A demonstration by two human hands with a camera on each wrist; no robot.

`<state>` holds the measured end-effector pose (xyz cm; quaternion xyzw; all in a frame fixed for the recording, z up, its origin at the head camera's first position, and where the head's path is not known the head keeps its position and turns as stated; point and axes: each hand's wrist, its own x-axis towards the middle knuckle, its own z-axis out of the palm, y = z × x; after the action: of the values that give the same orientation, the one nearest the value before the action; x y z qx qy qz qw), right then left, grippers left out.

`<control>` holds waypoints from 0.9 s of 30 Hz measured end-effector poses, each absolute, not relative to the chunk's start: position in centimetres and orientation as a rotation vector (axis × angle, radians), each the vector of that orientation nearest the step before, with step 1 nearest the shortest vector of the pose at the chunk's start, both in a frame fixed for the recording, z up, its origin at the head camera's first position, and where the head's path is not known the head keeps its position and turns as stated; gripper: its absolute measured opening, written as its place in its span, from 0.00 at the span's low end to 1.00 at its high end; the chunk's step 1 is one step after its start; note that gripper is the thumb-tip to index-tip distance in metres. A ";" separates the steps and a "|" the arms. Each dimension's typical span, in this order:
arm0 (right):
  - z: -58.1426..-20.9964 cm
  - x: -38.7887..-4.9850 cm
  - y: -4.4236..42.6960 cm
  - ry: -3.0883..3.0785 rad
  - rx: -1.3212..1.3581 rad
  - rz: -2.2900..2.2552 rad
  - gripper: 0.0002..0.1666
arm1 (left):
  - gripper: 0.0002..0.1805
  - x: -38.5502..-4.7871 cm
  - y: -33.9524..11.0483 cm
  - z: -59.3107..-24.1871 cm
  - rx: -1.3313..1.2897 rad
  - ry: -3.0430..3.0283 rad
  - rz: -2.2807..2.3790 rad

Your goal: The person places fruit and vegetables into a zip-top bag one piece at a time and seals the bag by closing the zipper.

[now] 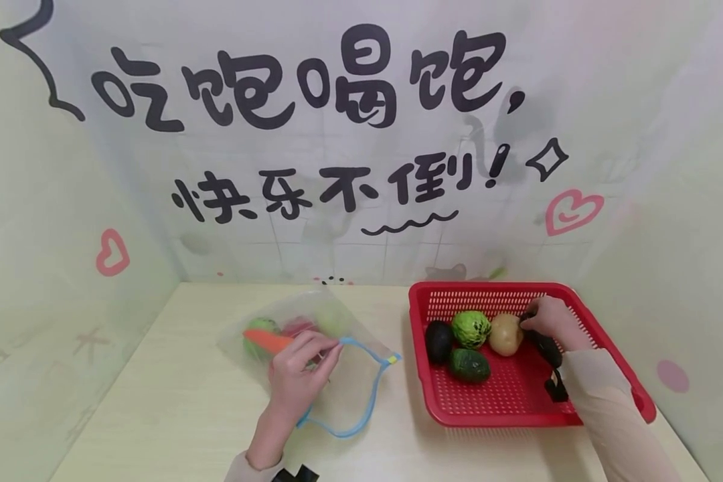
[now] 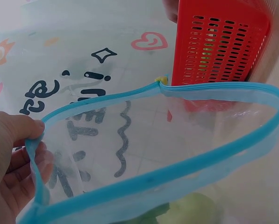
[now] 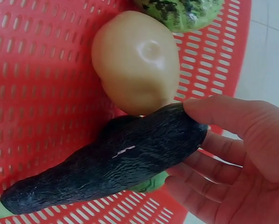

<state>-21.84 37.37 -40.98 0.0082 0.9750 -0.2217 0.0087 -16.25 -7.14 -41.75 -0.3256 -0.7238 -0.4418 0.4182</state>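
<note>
My left hand (image 1: 301,365) pinches the blue zip rim of a clear zip bag (image 2: 153,179), whose mouth gapes wide. Inside the bag show an orange carrot (image 1: 266,340), a dark pink item (image 1: 299,326) and green produce (image 1: 333,320), partly blurred by the plastic. Over in the red basket (image 1: 418,348), my right hand (image 3: 242,149) grips one end of a long dark vegetable (image 3: 106,158), thumb on top and fingers behind. Its thin pale green end points away from the hand. Against it sits a round tan vegetable (image 3: 137,63).
Left of the tan one in the basket lie a mottled green round fruit (image 1: 471,329), a blackish oval one (image 1: 438,342) and a dark green one (image 1: 470,365). The pale table (image 1: 156,395) meets a printed backdrop (image 1: 337,254) behind the bag and basket.
</note>
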 end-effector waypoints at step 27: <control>-33.4 -11.1 28.5 3.587 -0.179 -1.354 0.22 | 0.11 -16.0 -6.9 -41.6 -0.847 -1.807 -1.147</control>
<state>-11.06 28.50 -33.43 -0.0437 0.8784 -0.3315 -0.3413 -16.01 -6.91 -41.64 -0.3361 -0.7169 -0.4550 0.4076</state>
